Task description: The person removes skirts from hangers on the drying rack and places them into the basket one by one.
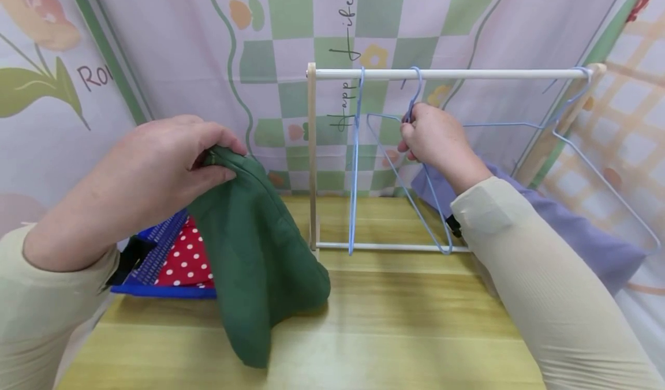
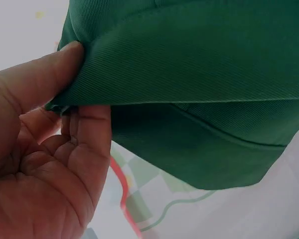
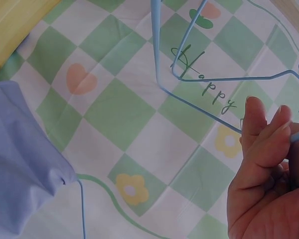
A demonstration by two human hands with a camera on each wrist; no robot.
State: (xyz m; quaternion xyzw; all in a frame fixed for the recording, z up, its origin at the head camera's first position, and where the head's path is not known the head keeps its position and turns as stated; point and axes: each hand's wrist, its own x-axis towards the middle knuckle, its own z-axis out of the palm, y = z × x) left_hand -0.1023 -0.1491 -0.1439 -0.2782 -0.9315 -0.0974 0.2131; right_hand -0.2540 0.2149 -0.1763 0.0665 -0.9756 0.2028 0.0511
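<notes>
My left hand (image 1: 150,173) pinches the upper edge of a green cloth piece (image 1: 249,246) between thumb and fingers. The cloth hangs in loose folds, its lower end close over the table. In the left wrist view, a stitched seam and a folded edge show on the green cloth (image 2: 199,64). Over at the rack, my right hand (image 1: 436,139) grips a light blue hanger (image 1: 419,82) at the neck below its hook. That hook loops over the white rail (image 1: 483,74). From the right wrist view, the curled fingers (image 3: 261,149) show at the hanger's neck.
Another blue hanger (image 1: 355,165) hangs left of the gripped one. At the rack's right end, a further hanger (image 1: 608,173) carries a lavender garment (image 1: 566,234). A blue basket (image 1: 166,291) with red polka-dot cloth (image 1: 187,260) stands left on the wooden table (image 1: 395,332).
</notes>
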